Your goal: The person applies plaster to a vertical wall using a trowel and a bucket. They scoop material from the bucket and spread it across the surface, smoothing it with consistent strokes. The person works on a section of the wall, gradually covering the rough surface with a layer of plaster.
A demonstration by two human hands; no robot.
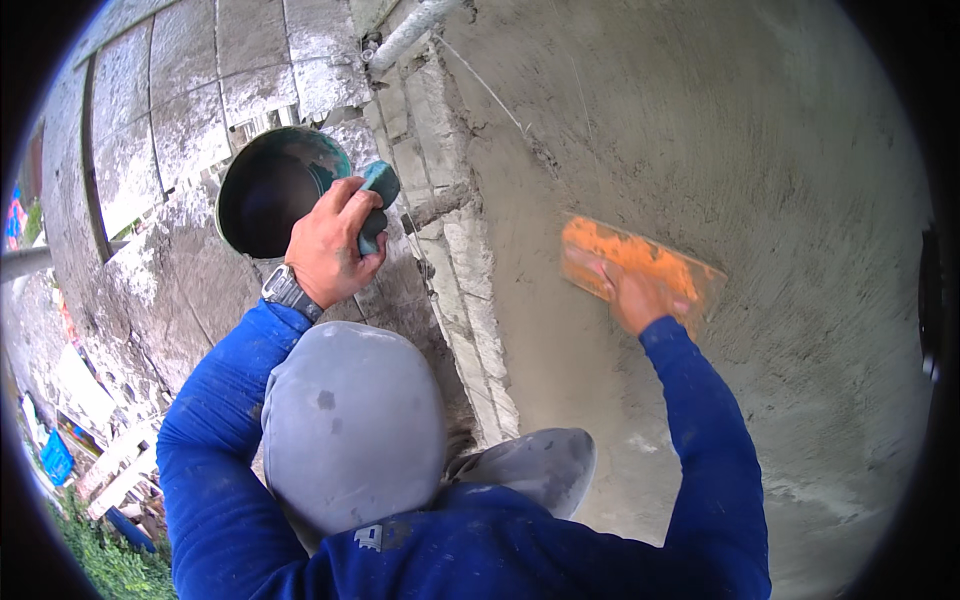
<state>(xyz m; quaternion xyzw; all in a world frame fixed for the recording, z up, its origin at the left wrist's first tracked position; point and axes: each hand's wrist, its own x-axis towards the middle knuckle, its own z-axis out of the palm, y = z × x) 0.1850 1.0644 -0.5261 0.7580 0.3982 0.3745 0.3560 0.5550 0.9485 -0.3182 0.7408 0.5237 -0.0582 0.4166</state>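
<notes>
My left hand [334, 242] is closed around a blue-green sponge [380, 186], held at the rim of a dark green bucket [258, 200]. The bucket's round mouth faces me; its inside is dark, so I cannot tell what it holds. My right hand [640, 298] grips an orange plastering float [628, 250], laid flat on a broad grey surface of smoothed wet mortar [800, 200]. That hand is slightly smeared by motion. Both arms wear blue sleeves, and a watch [288, 291] sits on my left wrist.
Weathered, mortar-splashed boards [185, 110] extend on the left. A rough, pale edge strip [465, 290] borders the mortar. A pipe [410, 38] crosses at the top, with a thin string [485, 85] beside it. Greenery [115, 555] and debris appear at lower left.
</notes>
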